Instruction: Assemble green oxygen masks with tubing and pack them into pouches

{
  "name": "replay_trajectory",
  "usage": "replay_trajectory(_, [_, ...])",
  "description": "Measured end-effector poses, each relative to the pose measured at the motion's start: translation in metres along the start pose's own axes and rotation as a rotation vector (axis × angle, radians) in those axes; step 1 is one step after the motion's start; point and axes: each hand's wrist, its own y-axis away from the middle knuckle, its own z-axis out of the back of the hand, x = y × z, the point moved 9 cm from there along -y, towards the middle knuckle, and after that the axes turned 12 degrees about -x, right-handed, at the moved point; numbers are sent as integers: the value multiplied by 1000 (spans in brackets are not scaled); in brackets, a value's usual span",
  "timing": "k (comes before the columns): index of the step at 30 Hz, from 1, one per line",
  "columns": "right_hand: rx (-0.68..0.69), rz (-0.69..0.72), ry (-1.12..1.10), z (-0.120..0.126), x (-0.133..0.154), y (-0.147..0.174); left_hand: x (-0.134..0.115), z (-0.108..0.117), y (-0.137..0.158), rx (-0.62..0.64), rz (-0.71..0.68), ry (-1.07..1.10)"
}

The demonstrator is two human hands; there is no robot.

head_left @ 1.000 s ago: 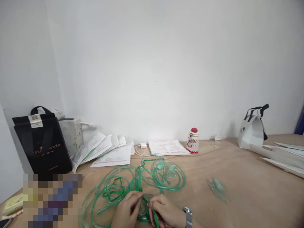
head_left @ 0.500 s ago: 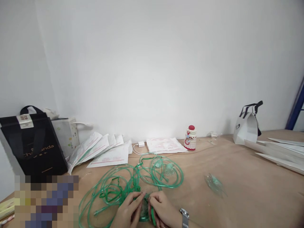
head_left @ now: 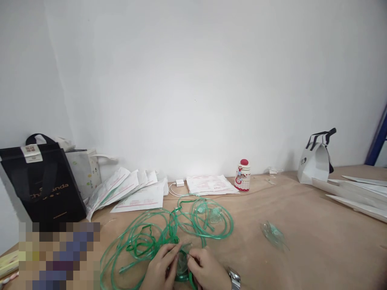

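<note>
Low in the middle of the view, a clear green oxygen mask (head_left: 182, 264) sits between my two hands. My left hand (head_left: 163, 266) is closed on its left edge, fingers bent over the rim. My right hand (head_left: 207, 268) pinches the opposite edge, and a green elastic strap (head_left: 191, 280) runs beneath its fingers. Which part of the strap the fingertips grip is hidden. Just behind and to the left, coils of green tubing (head_left: 133, 229) lie with more green strap (head_left: 148, 243). Farther back rests another clear mask (head_left: 216, 215) inside a loop of tubing.
White printed packets (head_left: 136, 201) lean at the back left beside a black bag (head_left: 42, 185). A flat packet (head_left: 211, 185), a white charger (head_left: 179, 183) and a red-capped bottle (head_left: 242, 177) stand by the wall. To the right are a clear plastic piece (head_left: 273, 233), a white bag (head_left: 314, 161) and paper sheets (head_left: 350, 193).
My right hand has shifted slightly, its fingers now nearer the mask's upper right edge. More of the mask shows between my hands. Things on the table have stayed in place.
</note>
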Motion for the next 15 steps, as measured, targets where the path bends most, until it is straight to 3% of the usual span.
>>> replay_trajectory(15, [-39,41,105,5,6,1,-15,10,-5,-91,-64,20])
